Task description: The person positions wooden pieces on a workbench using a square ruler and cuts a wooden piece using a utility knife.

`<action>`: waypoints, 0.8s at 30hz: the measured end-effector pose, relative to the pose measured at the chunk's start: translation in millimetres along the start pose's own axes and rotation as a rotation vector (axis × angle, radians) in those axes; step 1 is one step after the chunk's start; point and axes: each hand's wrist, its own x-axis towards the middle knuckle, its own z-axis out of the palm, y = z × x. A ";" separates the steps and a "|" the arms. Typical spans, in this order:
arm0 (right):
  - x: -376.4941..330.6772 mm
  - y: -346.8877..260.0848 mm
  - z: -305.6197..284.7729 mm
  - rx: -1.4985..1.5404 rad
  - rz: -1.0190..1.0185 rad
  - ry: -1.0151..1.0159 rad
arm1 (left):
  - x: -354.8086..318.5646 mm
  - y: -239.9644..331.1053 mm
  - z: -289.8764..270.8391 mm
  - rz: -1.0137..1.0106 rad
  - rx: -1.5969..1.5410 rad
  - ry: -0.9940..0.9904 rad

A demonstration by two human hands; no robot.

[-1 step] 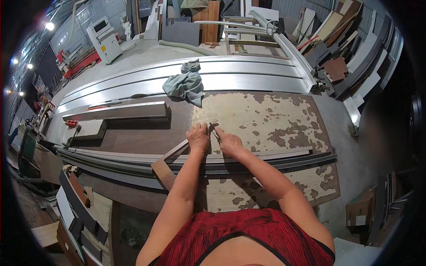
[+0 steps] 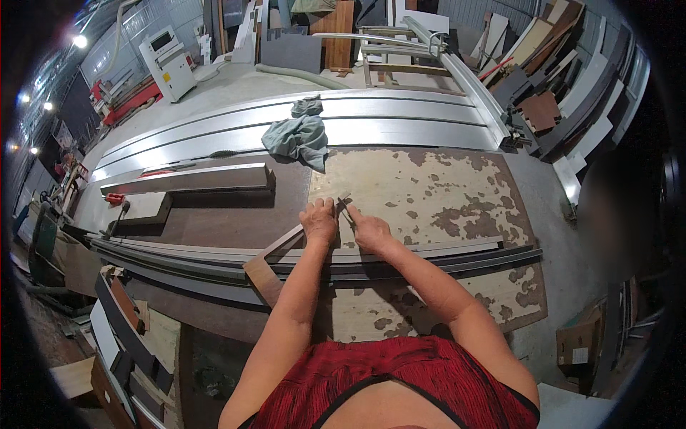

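Note:
My left hand [image 2: 319, 222] is closed over a thin light strip [image 2: 284, 240] just left of the worktop's middle. The strip's near end meets a broader brown wooden piece [image 2: 263, 280] at an angle, partly covered by my left forearm. Close on its right, my right hand [image 2: 370, 230] grips a slim dark hand tool [image 2: 345, 207]. The tool's tip is by my left fingertips, at the strip's far end; its exact kind is too small to make out. Both hands are above the worn pale panel [image 2: 371, 179] with brown patches.
Long metal profiles [image 2: 464, 262] lie across the near worktop. At left rest a metal beam [image 2: 193, 180], a pale block [image 2: 146, 209] and a red-handled clamp [image 2: 114, 199]. A grey-green cloth [image 2: 299, 137] lies by the slotted silver table [image 2: 400, 132]. Boards [image 2: 146, 357] lean at lower left.

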 end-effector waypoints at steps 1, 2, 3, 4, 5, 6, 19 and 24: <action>-0.1 0.9 -2.3 -0.004 -0.001 0.003 | 1.3 3.0 -3.1 -0.010 -0.011 -0.026; 0.1 1.5 -3.7 -0.007 -0.003 0.005 | 1.7 5.4 -4.8 -0.019 -0.021 -0.053; 3.0 2.4 -0.5 -0.008 0.000 0.004 | 1.1 7.0 -3.4 -0.018 -0.023 -0.055; 8.8 -0.2 2.1 0.011 -0.019 0.064 | 2.4 6.8 -2.7 -0.024 -0.025 -0.071; 13.5 -1.5 3.9 0.030 -0.039 0.125 | 3.7 6.7 -2.2 -0.029 -0.026 -0.086; 18.5 -0.8 3.5 0.031 -0.040 0.128 | 4.6 7.1 -1.7 -0.027 -0.024 -0.084; -2.1 -0.6 -1.6 -0.002 0.000 0.045 | 0.8 7.1 -0.7 -0.017 -0.022 -0.012; 23.8 -3.1 1.7 0.021 -0.015 0.095 | 3.3 7.5 2.7 -0.024 -0.028 -0.025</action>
